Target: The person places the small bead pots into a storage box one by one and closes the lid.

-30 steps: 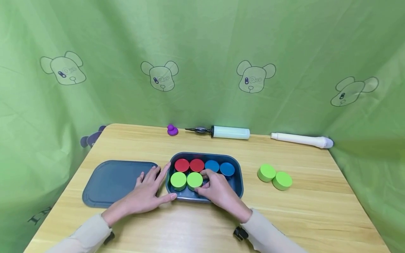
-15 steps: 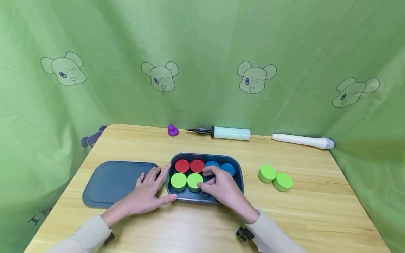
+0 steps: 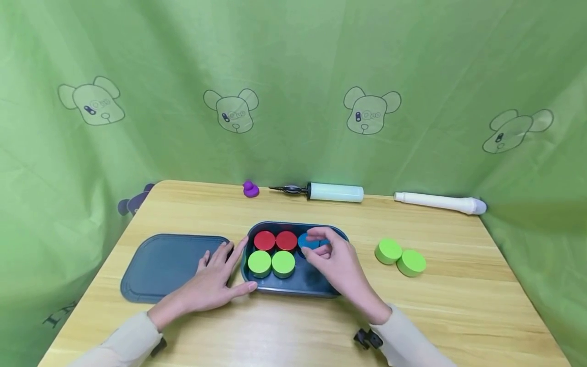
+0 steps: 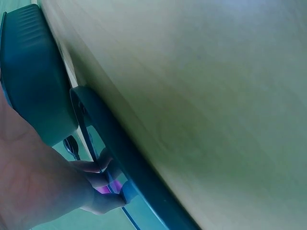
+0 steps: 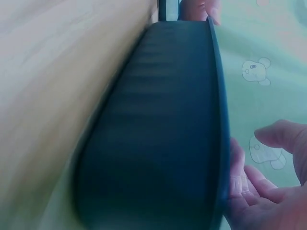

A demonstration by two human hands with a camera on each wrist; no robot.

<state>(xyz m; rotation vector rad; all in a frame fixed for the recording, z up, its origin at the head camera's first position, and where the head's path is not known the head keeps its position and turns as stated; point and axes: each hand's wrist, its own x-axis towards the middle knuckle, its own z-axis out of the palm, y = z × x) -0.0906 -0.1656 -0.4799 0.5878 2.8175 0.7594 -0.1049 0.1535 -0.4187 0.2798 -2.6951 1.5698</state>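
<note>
A dark blue plastic box [image 3: 298, 290] stands on the table, holding two red discs [image 3: 264, 240], two green discs [image 3: 283, 264] in front of them, and two blue discs [image 3: 308, 241] at the back. My left hand [image 3: 208, 288] has its fingers spread, with thumb and index finger at the box's left end and the other fingers over the edge of the flat lid [image 3: 160, 265]. Above the right part of the box, my right hand [image 3: 338, 262] hovers with loosely bent fingers and nothing between them. It partly covers the blue discs. The right wrist view shows the box wall [image 5: 163, 129] beside the fingers.
Two more green discs [image 3: 389, 251] sit on the table right of the box. Along the back edge lie a purple toy duck [image 3: 250, 189], a hand pump [image 3: 335, 192] and a white microphone-like stick [image 3: 435, 202]. A green curtain [image 3: 293, 92] hangs behind.
My right hand has let go of the right green disc in the box and moved right and slightly up. The left hand has stayed where it was.
</note>
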